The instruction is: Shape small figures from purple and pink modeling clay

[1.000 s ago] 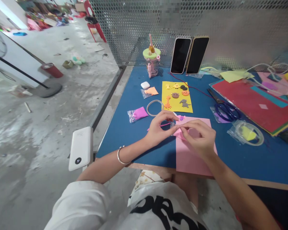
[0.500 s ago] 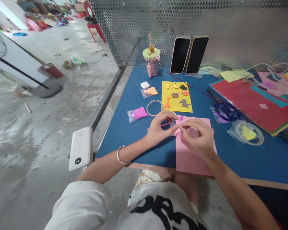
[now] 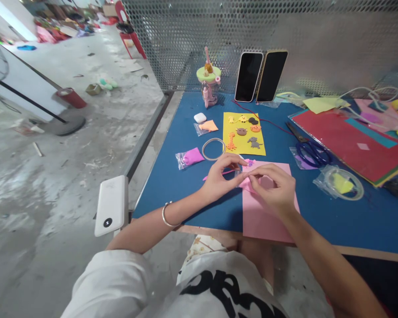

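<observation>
My left hand [image 3: 220, 177] and my right hand [image 3: 274, 185] meet over a pink sheet of paper [image 3: 268, 223], fingertips pinched together. Between and beneath them is a bag of pink clay [image 3: 247, 186], partly hidden by the fingers; a bit of clear plastic shows at its left. Both hands appear closed on it. Just beyond the fingertips, a small pink and purple clay piece [image 3: 250, 163] lies at the sheet's top edge. A pink modelling tool [image 3: 228, 172] lies partly behind my left hand.
Clay animals lie on a yellow sheet [image 3: 243, 147] ahead. A magenta clay bag [image 3: 193, 157], a ring [image 3: 213, 149] and an orange clay packet [image 3: 208, 126] are left. Scissors [image 3: 313, 153], a tape roll [image 3: 345, 184] and coloured sheets [image 3: 348, 141] lie right. Two phones [image 3: 248, 77] stand behind.
</observation>
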A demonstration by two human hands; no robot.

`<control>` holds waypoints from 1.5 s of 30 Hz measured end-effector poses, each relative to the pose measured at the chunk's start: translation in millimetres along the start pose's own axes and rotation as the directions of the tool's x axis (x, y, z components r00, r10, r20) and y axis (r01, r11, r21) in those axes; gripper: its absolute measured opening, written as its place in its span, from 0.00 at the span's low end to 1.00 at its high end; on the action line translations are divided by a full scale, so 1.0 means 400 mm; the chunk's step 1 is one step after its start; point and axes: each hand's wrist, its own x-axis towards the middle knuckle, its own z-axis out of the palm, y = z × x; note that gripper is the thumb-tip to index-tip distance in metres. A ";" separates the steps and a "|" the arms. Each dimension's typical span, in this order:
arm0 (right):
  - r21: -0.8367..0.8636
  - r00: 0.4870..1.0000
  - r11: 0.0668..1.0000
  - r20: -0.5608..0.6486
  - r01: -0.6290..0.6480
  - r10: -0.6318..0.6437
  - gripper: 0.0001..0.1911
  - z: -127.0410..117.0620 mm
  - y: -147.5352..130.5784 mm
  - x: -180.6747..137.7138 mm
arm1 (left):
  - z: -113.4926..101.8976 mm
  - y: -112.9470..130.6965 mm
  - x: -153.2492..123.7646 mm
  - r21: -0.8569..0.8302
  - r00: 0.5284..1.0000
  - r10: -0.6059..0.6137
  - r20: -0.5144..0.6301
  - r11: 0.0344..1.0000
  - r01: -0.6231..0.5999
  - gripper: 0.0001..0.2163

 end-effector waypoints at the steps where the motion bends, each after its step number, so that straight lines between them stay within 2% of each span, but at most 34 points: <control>1: 0.000 1.000 1.000 -0.001 0.000 0.000 0.04 0.000 0.000 0.000 | 0.000 0.000 0.000 0.000 1.000 0.000 0.002 1.000 0.000 0.12; 12: 0.094 0.995 0.992 -0.023 -0.089 0.092 0.02 -0.003 0.016 0.007 | -0.002 0.005 0.003 -0.011 1.000 0.011 0.012 1.000 -0.011 0.09; 28: 0.086 0.992 0.989 -0.030 -0.121 0.124 0.02 -0.001 0.018 0.010 | 0.007 0.009 0.000 -0.058 1.000 -0.009 0.014 0.998 0.010 0.07; 39: 0.079 0.992 0.993 -0.081 -0.092 0.099 0.03 0.006 0.024 0.006 | 0.007 0.014 0.002 0.021 0.999 0.031 -0.035 0.999 -0.031 0.07; 45: 0.071 0.985 0.993 -0.138 -0.096 0.105 0.04 0.006 0.024 0.007 | 0.013 0.020 -0.003 0.073 0.998 0.066 -0.004 0.995 -0.066 0.10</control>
